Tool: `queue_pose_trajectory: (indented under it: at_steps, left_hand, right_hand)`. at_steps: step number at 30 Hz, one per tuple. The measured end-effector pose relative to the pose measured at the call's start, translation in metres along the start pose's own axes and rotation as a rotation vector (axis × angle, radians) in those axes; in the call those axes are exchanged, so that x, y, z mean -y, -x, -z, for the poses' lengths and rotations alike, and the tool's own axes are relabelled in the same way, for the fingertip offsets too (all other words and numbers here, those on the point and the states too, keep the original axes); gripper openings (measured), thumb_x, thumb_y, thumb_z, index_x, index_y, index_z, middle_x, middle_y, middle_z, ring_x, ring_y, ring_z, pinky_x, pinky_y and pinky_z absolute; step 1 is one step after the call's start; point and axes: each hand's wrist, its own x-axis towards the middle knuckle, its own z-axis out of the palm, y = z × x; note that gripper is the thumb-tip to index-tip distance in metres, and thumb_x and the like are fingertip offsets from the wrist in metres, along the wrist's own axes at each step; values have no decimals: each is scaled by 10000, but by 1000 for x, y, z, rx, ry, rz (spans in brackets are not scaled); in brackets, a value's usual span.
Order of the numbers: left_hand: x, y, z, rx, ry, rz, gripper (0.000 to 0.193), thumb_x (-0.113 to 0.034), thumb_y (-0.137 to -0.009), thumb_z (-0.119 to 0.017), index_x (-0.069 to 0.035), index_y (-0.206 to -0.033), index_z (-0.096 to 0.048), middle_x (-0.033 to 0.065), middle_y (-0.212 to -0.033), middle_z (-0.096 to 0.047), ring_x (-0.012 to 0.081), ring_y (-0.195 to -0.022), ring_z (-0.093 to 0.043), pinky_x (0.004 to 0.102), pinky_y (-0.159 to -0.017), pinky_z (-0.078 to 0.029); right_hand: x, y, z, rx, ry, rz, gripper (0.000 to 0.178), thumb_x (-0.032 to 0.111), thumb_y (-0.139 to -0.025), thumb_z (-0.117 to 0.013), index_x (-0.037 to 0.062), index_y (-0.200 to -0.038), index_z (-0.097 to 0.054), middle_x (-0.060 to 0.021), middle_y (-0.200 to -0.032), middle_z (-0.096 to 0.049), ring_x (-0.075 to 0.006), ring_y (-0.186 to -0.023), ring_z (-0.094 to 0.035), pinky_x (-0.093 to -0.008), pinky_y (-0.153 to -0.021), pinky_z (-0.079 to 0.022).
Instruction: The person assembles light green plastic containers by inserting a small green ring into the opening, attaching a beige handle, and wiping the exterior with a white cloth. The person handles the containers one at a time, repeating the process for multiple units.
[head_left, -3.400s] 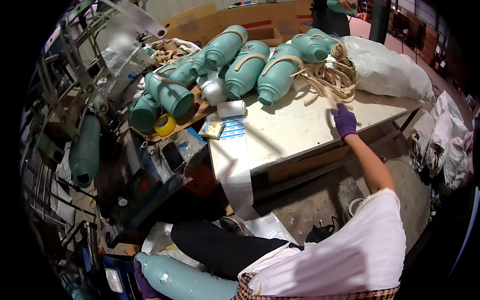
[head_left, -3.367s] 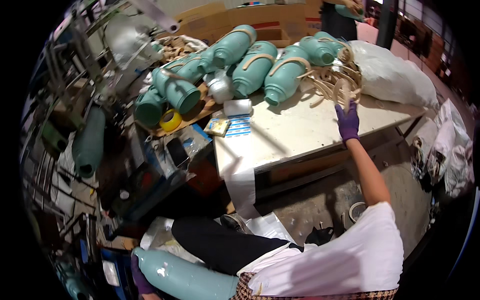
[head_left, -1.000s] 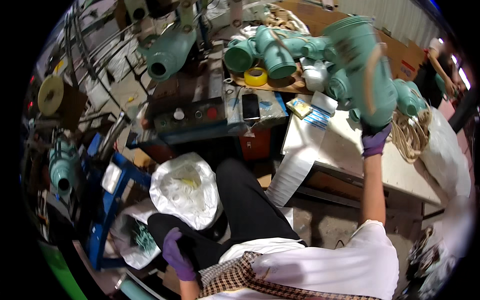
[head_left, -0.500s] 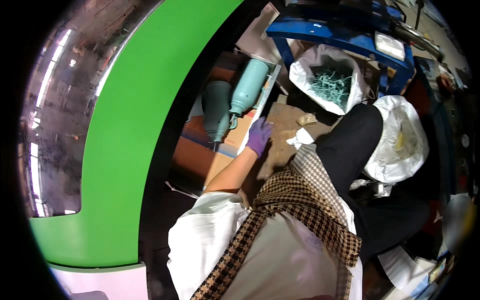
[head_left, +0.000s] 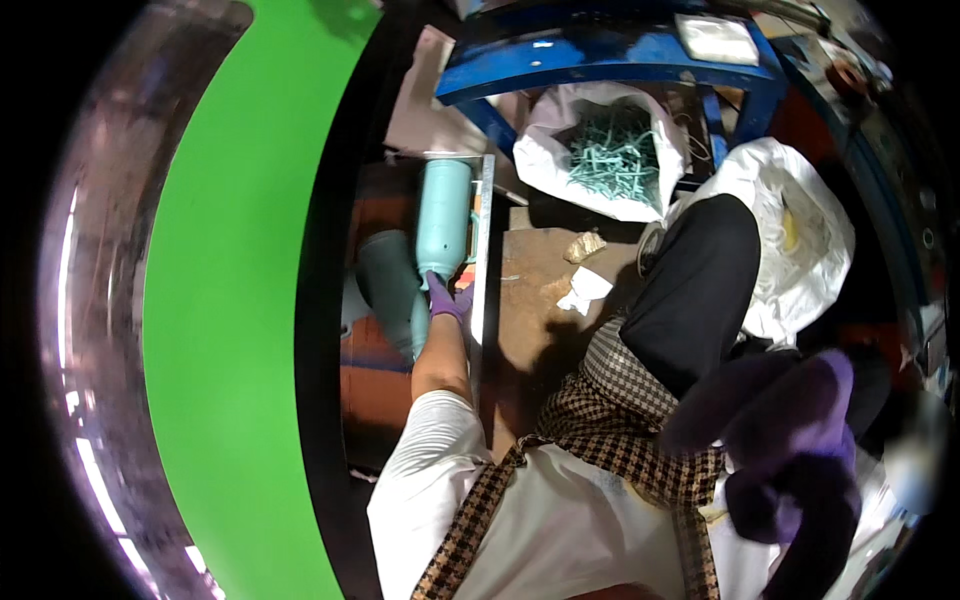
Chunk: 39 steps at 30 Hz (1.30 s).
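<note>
Head view: open bin (head_left: 487,205), its right edge pale metal
Pale flask (head_left: 443,215): lying along that edge, base near the far one
Dark flask (head_left: 388,270): to its left
Left hand (head_left: 446,298): at the pale flask's neck; whether the fingers close around it, I cannot tell
Right hand (head_left: 790,440): raised, blurred; grip, I cannot tell

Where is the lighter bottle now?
The lighter bottle lies left of centre in the head view, right of the darker bottle, the left hand at its neck.

Place: workshop | large green machine panel (head_left: 230,300) | blue metal stand (head_left: 620,68) | white sack (head_left: 541,150) of stringy teal trimmings (head_left: 612,165)
</note>
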Motion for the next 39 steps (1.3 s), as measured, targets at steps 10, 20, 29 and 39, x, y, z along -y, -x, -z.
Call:
queue_pose_trajectory:
  at_steps: [10,20,29,39]
  left_hand:
    - [-21,102,-64,-479,-508,-589,660,-539,-958,-636,78,-1187,-591,179,-1327,-540,262,-918,-643,371,-823,-556]
    - [17,375,-152,654,-1112,-1288,816,-175,-500,-971,-43,-1214,-599,118,-1239,-627,247,-1123,-620,379,-1003,-497]
    - [116,409,-236,1166,-1157,-1637,749,-369,-561,-890,-49,-1192,-645,149,-1174,-673,364,-1069,-660,487,-979,-500]
    - [136,393,-266,1419,-1230,-1816,548,-323,-735,-817,-56,-1189,-665,141,-1111,-687,332,-1009,-680,458,-944,-517]
  right_hand:
    - [26,-32,-13,111,-101,207,411,114,-796,-717,51,-1200,-676,-179,-1260,-637,-301,-999,-685,-419,-847,-559]
    - [-20,-8,-70,4,394,213,372,147,-788,-748,90,-1150,-686,-165,-1272,-617,-301,-912,-689,-389,-743,-562]
    - [-39,24,-83,-97,797,-82,477,402,-802,-753,170,-1207,-657,-71,-1198,-634,-259,-711,-661,-366,-607,-531]
    - [-54,41,-54,19,653,-208,471,321,-820,-768,101,-1218,-645,-145,-1264,-615,-311,-1000,-678,-404,-762,-570]
